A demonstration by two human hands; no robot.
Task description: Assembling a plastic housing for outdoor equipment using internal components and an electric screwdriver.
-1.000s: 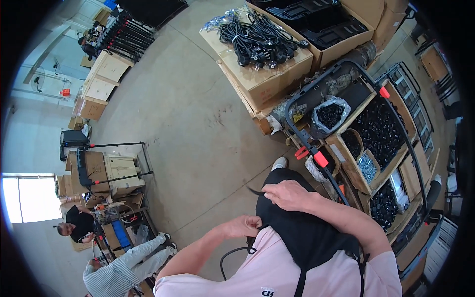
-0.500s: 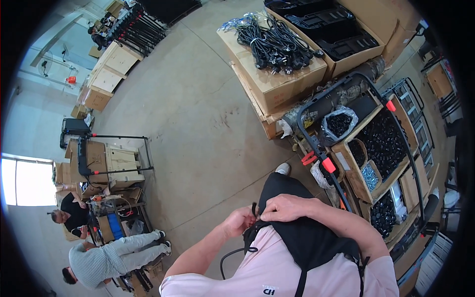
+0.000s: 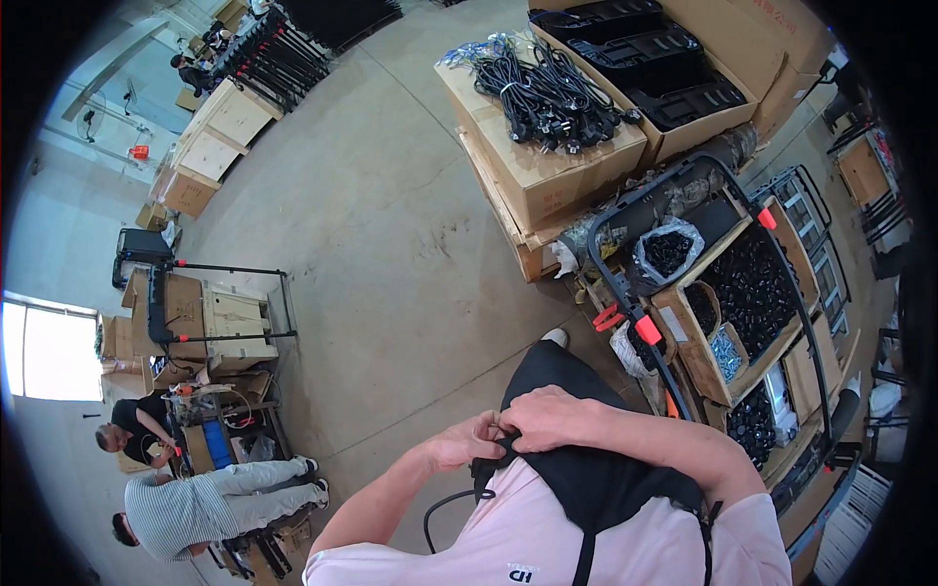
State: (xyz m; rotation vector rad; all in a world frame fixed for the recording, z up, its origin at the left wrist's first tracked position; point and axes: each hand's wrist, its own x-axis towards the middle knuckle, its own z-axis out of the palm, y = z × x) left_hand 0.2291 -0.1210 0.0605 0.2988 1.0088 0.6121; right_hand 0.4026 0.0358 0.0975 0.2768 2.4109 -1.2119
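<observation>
My two hands meet at the left edge of the black apron [image 3: 611,474] over my pink shirt [image 3: 528,532]. The left hand [image 3: 465,441] is closed, its thumb and fingers pinching the apron's edge by its dark tie. Right beside it, my right hand [image 3: 549,418] lies across the apron top with its fingers curled onto the same spot. The fingertips hide the exact bit of cloth or tie between them. A thin black cord [image 3: 438,508] loops out below the left hand.
At right, a wooden parts box [image 3: 752,283] holds many black pieces and blue-silver screws behind a black tubular frame [image 3: 596,239]. Black power cables [image 3: 547,93] lie on a carton beyond. Two people work at a cluttered bench [image 3: 234,430] on the left.
The dark tie end that stuck up from my left hand is now down between the fingers. Both hands have drawn closer together. At the bench, one person has leaned and reached forward.
</observation>
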